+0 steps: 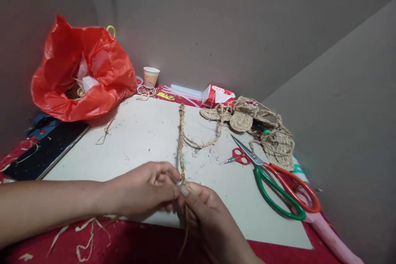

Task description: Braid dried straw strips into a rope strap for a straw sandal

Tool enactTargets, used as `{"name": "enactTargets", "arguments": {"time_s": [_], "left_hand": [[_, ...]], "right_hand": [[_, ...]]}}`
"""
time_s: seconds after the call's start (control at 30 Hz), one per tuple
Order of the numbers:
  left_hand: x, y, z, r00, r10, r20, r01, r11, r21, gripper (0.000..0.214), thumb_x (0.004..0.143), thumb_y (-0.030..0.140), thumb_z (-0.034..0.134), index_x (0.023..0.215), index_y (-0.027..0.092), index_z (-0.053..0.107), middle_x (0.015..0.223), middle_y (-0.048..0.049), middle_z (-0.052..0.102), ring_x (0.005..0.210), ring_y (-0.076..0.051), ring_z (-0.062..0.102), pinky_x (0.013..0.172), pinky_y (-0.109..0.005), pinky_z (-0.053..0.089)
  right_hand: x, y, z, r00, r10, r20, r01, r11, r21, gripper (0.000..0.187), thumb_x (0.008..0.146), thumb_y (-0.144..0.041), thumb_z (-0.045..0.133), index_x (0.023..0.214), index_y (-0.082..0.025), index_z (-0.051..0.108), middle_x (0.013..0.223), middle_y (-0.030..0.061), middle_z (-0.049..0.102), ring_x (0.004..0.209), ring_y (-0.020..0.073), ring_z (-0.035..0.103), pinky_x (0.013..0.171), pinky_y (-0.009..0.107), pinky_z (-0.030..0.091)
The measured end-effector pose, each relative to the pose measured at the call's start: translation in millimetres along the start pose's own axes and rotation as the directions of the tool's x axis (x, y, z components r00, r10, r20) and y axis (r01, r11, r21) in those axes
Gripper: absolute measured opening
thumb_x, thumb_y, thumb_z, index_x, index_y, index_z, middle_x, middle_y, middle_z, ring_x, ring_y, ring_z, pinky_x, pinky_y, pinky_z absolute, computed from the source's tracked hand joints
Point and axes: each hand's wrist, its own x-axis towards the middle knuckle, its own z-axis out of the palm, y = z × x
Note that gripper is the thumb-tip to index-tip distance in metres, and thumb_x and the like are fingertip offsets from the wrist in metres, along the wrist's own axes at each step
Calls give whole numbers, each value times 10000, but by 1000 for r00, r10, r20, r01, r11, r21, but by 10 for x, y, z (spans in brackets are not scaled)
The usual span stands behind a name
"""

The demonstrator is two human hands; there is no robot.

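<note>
A braided jute cord runs straight up the white board from my hands toward the far edge. My left hand pinches the cord's near end with fingers closed. My right hand grips the same cord just below, thumb pressed on it; loose strands hang down past the palm. A second thinner cord curves off to the right toward woven jute pieces.
Large red-and-green scissors and small red scissors lie on the right. A red plastic bag, a paper cup, glue sticks and a red-white box stand at the back. Jute scraps litter the red cloth.
</note>
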Motion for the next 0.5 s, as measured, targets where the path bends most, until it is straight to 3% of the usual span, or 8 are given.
{"name": "enactTargets", "arguments": {"time_s": [0.07,0.13,0.37,0.43,0.5], "left_hand": [[63,-94,37,970,-182,163,211,961,-181,178,790,322,485,878,168,503,588,46,508,421,-58,372,424,-189,303],[74,-156,53,960,-215,181,248,951,-185,156,788,299,477,824,159,537,545,61,443,408,-49,304,394,-184,232],[49,-128,-24,988,-70,140,43,982,184,269,844,236,378,805,153,631,680,23,531,586,-73,441,533,-175,351],[66,-114,-37,987,-12,157,-24,974,225,268,840,199,374,796,157,635,727,21,562,648,-76,473,603,-174,370],[89,-120,-46,984,-18,179,-18,979,201,264,840,198,374,788,160,630,729,24,568,665,-79,475,628,-179,372]], "right_hand": [[20,-19,-17,999,31,11,-30,999,-41,374,801,-457,603,602,-153,514,432,-85,307,391,42,175,406,214,118],[37,-38,-60,997,70,36,-67,995,-79,368,783,-459,621,614,-148,521,461,-71,349,414,48,223,426,215,151],[57,-110,-254,973,177,147,-121,937,-327,353,822,-478,561,702,-146,536,512,-65,333,466,68,252,449,223,157],[53,-129,-270,972,177,154,-109,921,-373,340,840,-468,538,718,-150,535,520,-64,334,472,71,258,449,220,167],[45,-149,-258,976,162,144,-86,899,-429,317,860,-439,517,719,-155,531,538,-61,338,488,74,263,457,215,185]]}}
